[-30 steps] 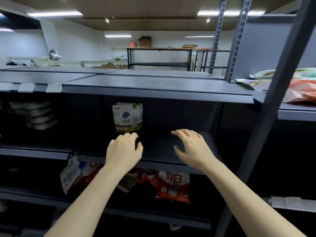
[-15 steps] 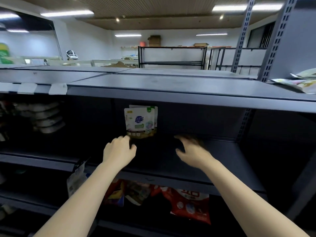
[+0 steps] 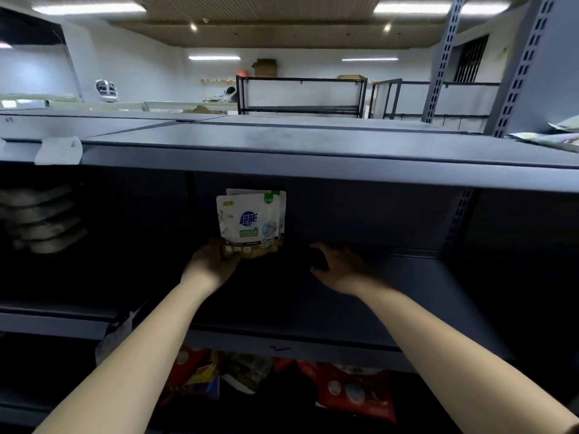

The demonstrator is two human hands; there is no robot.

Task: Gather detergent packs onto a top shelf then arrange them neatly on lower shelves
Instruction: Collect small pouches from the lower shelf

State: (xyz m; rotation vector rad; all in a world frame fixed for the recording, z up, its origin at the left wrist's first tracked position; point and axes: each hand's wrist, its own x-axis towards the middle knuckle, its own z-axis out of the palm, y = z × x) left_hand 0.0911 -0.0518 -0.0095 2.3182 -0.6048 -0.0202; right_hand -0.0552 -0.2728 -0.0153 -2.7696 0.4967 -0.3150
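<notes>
White detergent pouches with blue logo and gold base stand upright at back of dark grey metal middle shelf, at least two, one behind other. Left hand reaches deep into shelf, arm extended, fingers at front pouch's lower left corner; grip itself in shadow, cannot tell if closed on it. Right hand forward, palm down, fingers spread loosely, holds nothing, apart from pouches. Red detergent bags lie on shelf below.
</notes>
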